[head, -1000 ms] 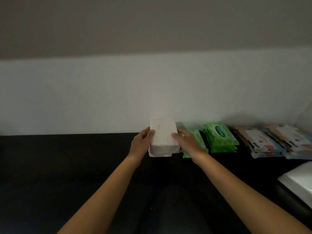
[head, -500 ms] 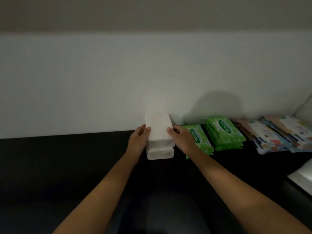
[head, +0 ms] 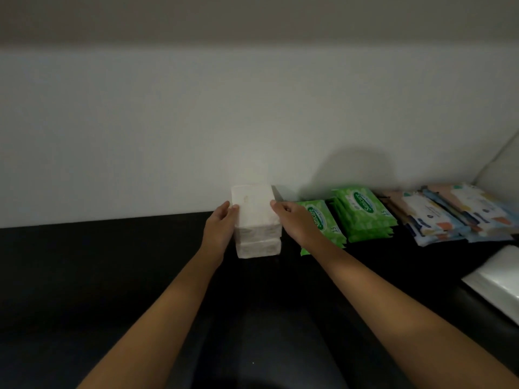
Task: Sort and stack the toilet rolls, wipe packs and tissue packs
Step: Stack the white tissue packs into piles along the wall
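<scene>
Both hands were out over the dark tabletop [head: 112, 276], one on each side of a stack of white tissue packs [head: 258, 242]. The left hand [head: 220, 230] lay against the left side of the stack, fingers fairly straight, thumb tip touching the top pack [head: 254, 207] at its left edge. The right hand [head: 295, 223] mirrored it on the right side, fingertips touching the top pack's right edge – neither hand wrapped round it, just flat contact from both sides. The stack sat between the hands, against the white wall [head: 196, 136] beyond the fingertips; the packs lined up roughly, lowest one sticking out slightly toward the wrists.

Just right of the right hand and partly under its wrist lay a single green wipe pack [head: 323, 220], flat. Further right of it, a stack of green wipe packs [head: 362, 213]. Beyond that, well apart from the hands – patterned packs [head: 438, 217] in overlapping rows by the wall. Near the right forearm, at the frame edge, a white object [head: 500, 284], too cropped to identify.
</scene>
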